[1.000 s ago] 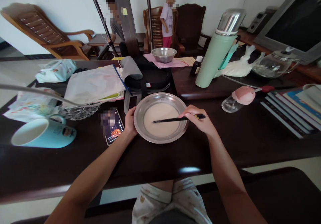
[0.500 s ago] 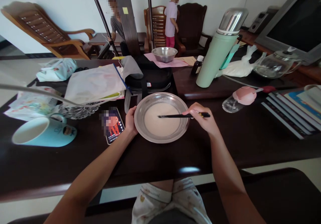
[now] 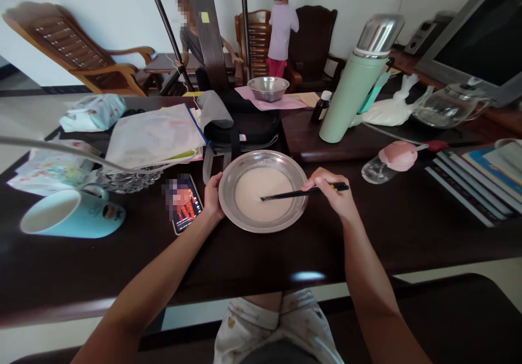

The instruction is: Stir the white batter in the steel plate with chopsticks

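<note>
Chopsticks (image 3: 284, 195) pinched in the right hand (image 3: 333, 191), fingers closed, dip into pale liquid (image 3: 255, 184) in a metal bowl (image 3: 228, 191) the left hand (image 3: 212, 196) grips, fingers curled.

From where I stood: metal dish (image 3: 227, 192), round, silvery, wide rim, sloping sides. Sat upright on the dark tabletop (image 3: 253, 266), near the front edge. Shiny, bright streaks along the far inner wall. Inside, pale off-white liquid (image 3: 259, 182), smooth, opaque, pooled across the base; rim and upper wall stood clear of it. Chopsticks (image 3: 285, 195), black, slim, yellowish mark toward the thick end; pressed together, couldn't tell the two apart. Held at a low slant, thin ends at the liquid near the dish's middle, whitish at the tip. Shafts crossed over the right rim, thick ends outside the dish.
</note>
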{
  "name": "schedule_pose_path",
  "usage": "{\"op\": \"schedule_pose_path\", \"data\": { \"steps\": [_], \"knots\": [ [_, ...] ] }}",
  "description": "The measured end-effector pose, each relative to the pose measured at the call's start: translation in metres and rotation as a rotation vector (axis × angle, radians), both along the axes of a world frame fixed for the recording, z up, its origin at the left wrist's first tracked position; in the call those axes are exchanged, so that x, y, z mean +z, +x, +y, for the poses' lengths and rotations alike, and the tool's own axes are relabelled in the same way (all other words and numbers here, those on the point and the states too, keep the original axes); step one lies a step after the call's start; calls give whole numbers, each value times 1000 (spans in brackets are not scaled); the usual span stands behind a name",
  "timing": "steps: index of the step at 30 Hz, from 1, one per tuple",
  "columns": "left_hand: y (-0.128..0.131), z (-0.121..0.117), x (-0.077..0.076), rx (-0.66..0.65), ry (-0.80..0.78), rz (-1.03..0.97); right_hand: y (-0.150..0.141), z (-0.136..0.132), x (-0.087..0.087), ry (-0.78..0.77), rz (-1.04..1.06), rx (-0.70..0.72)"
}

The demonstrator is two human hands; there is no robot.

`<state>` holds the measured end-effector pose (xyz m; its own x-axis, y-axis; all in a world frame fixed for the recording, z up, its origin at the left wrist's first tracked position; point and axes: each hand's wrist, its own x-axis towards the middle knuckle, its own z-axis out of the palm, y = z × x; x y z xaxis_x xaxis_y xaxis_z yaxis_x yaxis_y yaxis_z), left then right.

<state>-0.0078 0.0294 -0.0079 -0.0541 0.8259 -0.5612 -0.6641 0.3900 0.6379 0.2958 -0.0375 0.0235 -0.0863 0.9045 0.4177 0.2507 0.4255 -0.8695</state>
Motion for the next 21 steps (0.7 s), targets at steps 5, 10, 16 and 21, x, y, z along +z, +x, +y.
{"op": "schedule_pose_path", "data": {
  "steps": [5, 10, 16, 21],
  "knots": [
    [0, 0, -1, 10, 5, 11, -4, 1, 0, -8, -63, 84],
    [2, 0, 2, 18, -8, 0, 0, 2, -2, 27, -22, -52],
    [1, -1, 4, 36, -32, -27, -3, 1, 0, -27, -38, 83],
    [2, 0, 1, 34, -7, -5, -1, 2, 0, 18, -50, -8]
  ]
}}
